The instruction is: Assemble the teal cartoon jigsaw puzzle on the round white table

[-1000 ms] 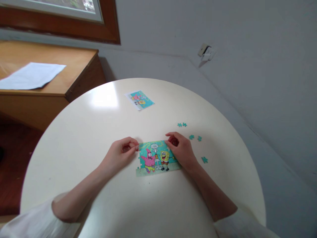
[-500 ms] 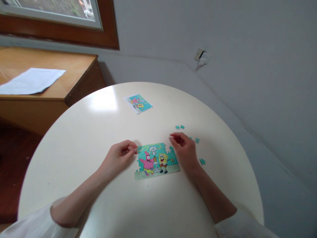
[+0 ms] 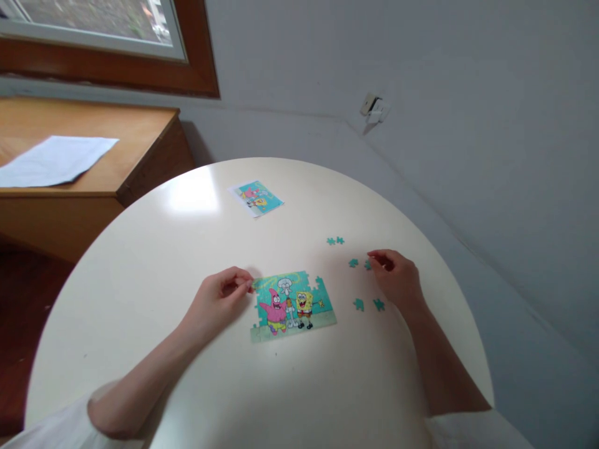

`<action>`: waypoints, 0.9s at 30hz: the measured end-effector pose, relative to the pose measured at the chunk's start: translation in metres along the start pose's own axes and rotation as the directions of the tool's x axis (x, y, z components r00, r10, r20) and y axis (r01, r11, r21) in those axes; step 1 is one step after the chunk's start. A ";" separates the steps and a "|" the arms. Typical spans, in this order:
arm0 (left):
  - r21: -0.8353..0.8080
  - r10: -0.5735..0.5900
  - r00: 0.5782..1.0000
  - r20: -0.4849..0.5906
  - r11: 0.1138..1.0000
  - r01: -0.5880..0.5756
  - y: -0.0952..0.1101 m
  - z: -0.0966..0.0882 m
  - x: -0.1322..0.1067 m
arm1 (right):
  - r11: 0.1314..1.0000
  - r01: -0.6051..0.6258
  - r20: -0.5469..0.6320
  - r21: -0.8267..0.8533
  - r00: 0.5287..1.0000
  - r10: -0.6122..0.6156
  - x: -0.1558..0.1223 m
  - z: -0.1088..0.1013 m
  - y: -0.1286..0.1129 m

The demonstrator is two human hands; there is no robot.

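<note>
A partly joined jigsaw puzzle (image 3: pixel 294 305) of cartoon figures lies flat on the white table, with gaps at its upper right and a jagged left edge. At its upper left corner my left hand (image 3: pixel 223 293) is closed, thumb and fingertips pinched against the edge. Off to the right, my right hand (image 3: pixel 397 277) has its thumb and forefinger drawn together on a teal puzzle piece (image 3: pixel 368 265), which is partly covered. Just left of those fingertips lies another loose piece (image 3: pixel 353 263). Two more, a left one (image 3: pixel 358 304) and a right one (image 3: pixel 379 304), are nearer me.
Farther back on the round table (image 3: pixel 140 262) is a printed picture (image 3: pixel 258 198) of the same scene. Two loose teal pieces (image 3: pixel 336 241) sit beyond the puzzle. A wooden desk (image 3: pixel 150 146) with a white sheet (image 3: pixel 58 159) stands at left; a wall socket (image 3: pixel 369 105) is behind.
My right hand has moved right, from the puzzle's upper right side to the loose pieces, uncovering some of them. The left hand stays at the puzzle's corner. The view has shifted slightly.
</note>
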State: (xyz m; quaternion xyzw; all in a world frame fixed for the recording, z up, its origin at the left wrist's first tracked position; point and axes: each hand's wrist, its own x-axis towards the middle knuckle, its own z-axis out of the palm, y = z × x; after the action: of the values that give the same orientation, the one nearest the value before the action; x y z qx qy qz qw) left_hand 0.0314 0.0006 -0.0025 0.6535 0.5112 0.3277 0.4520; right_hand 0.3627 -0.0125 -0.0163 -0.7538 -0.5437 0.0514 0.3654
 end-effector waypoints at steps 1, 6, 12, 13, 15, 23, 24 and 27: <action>0.052 0.006 1.000 -0.023 0.999 -0.005 -0.001 0.000 0.000 | 0.999 0.026 0.015 -0.018 1.000 -0.026 -0.001 0.001 -0.001; 0.320 0.051 0.991 -0.127 0.947 -0.008 0.002 -0.002 -0.003 | 0.994 0.098 0.064 -0.057 0.994 -0.094 -0.002 0.008 -0.001; 0.400 0.052 0.992 -0.119 0.917 0.000 0.006 -0.004 -0.004 | 0.991 0.113 0.062 -0.076 0.992 -0.109 -0.002 0.011 0.003; 0.406 0.057 0.991 -0.120 0.914 -0.003 0.006 -0.004 -0.004 | 0.990 0.116 0.064 -0.074 0.992 -0.112 -0.002 0.012 0.003; 0.412 0.069 0.990 -0.124 0.911 -0.012 0.005 -0.004 -0.003 | 0.990 0.119 0.069 -0.070 0.991 -0.114 -0.003 0.013 0.002; 0.451 0.096 0.987 -0.126 0.892 -0.029 0.002 -0.004 -0.003 | 0.994 0.087 0.127 -0.072 0.989 -0.077 -0.006 0.015 -0.001; 0.455 0.092 0.988 -0.125 0.890 -0.026 0.001 -0.004 -0.003 | 0.994 0.086 0.129 -0.074 0.989 -0.076 -0.005 0.015 -0.001; 0.463 0.086 0.989 -0.119 0.886 -0.022 0.002 -0.004 -0.004 | 0.994 0.081 0.138 -0.069 0.988 -0.071 -0.005 0.015 -0.001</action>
State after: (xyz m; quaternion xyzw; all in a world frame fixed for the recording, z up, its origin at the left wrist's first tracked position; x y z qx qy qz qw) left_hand 0.0275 -0.0020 0.0005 0.7320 0.5855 0.2535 0.2389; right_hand 0.3531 -0.0091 -0.0284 -0.7404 -0.5972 0.0680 0.3010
